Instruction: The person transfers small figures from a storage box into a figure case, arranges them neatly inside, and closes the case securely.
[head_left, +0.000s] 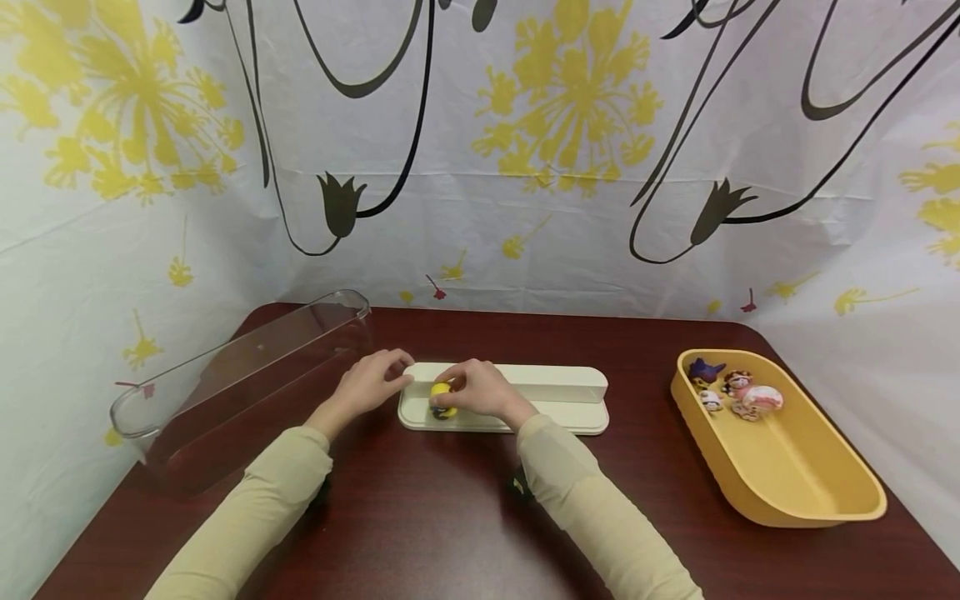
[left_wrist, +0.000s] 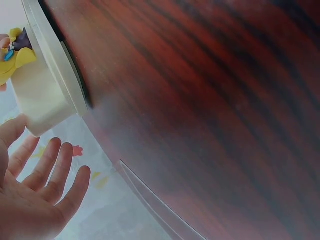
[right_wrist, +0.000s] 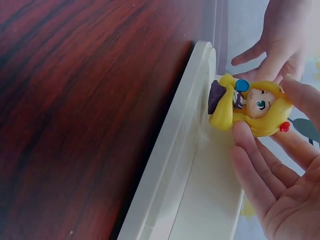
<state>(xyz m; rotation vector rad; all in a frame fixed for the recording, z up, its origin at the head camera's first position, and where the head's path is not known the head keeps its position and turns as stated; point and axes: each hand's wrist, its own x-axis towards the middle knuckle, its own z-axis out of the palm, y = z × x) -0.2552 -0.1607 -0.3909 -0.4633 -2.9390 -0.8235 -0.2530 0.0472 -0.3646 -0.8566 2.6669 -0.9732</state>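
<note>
My right hand pinches a small yellow-haired figurine between thumb and fingertips. The figurine wears a dark purple outfit and holds something blue, with a red bit in its hair. It is at the left part of a cream stepped display base, over the lower front ledge. Beside the base's left end is my left hand, its fingers spread and loosely bent with nothing in them. In the left wrist view, the left thumb and forefinger come right up to the raised step's end.
A long clear plastic cover lies at the left of the dark red wooden table. On the right stands a yellow tray with several small figurines at its far end. A patterned white sheet hangs behind the table.
</note>
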